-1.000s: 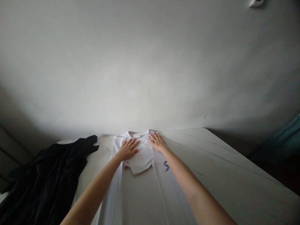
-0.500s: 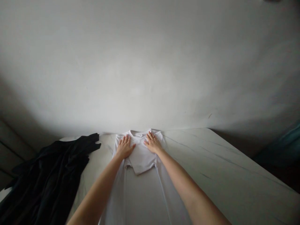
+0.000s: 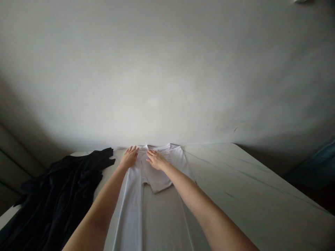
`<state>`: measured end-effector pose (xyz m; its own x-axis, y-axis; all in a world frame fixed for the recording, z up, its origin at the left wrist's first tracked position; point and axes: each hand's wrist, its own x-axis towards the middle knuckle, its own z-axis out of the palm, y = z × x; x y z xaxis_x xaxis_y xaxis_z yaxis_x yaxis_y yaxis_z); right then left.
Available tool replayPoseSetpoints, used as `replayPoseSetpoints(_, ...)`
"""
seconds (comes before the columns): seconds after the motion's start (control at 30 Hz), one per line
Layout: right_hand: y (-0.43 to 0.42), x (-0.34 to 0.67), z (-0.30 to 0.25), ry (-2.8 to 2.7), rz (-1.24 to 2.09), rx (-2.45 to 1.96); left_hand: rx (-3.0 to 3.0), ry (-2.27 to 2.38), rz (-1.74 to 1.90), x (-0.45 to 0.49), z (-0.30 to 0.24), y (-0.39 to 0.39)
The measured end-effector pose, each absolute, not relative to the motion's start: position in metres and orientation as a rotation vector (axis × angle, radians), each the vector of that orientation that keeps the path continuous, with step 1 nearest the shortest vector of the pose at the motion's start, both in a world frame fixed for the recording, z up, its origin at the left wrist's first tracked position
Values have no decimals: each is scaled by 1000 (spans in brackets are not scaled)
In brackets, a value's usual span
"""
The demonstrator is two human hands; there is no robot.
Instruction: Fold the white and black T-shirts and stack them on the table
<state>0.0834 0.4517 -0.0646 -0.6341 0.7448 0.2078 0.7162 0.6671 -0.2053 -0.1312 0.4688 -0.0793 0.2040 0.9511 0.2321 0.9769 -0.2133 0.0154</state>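
Left hand (image 3: 129, 157) is lying palm-down, fingers spread and not pinching, on the white fabric shirt (image 3: 162, 153) near its collar. Right hand (image 3: 156, 159) is pressing flat beside it, fingers loosely together, on the folded-up layer of the shirt (image 3: 157, 180). A long white strip (image 3: 128, 209), possibly a sleeve, is running toward the person. The shirt is sitting mid-way along the far edge of the grey-veined white counter (image 3: 248, 181). A crumpled black garment (image 3: 60, 181) is lying near the left corner, just beside the shirt. Step in hand appears to be smoothing the fold; the cloth seems to call for a further even fold.
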Motion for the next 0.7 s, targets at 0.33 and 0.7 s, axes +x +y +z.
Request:
replayPoseSetpoints(0.33,448,52,-72,-2552,251,-1444,-2312,-1944,-137,-130,-90,462)
replayPoseSetpoints(0.7,434,148,-70,-2453,95,-1641,-2731,-1508,-241,-47,-81,417)
